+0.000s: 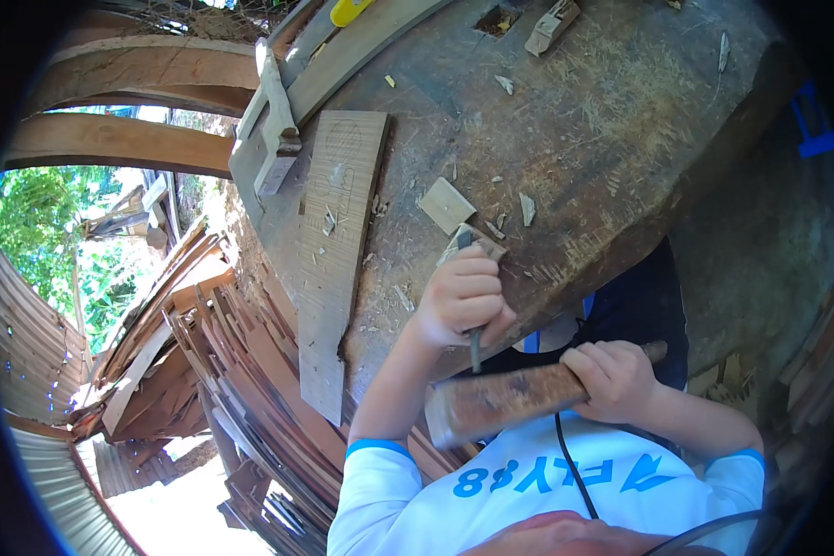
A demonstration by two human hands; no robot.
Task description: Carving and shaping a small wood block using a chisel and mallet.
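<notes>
My left hand [468, 295] is closed around a metal chisel [475, 350] near the front edge of the workbench. Its working end meets a small wooden piece [487, 244], partly hidden by my fingers. A pale square wood block [447, 206] lies just beyond it. In my right hand [612, 380] is a worn wooden mallet [505, 403], gripped by its narrower part. The mallet's wide end is close to the chisel's near end; I cannot tell whether they touch.
A long flat board [338, 269] lies at the bench's left side, beside a shaped wooden piece [276, 116]. A yellow-handled tool [347, 11] is at the far edge. Chips and an offcut [553, 26] dot the workbench [612, 139]. Stacked planks [278, 371] stand at left.
</notes>
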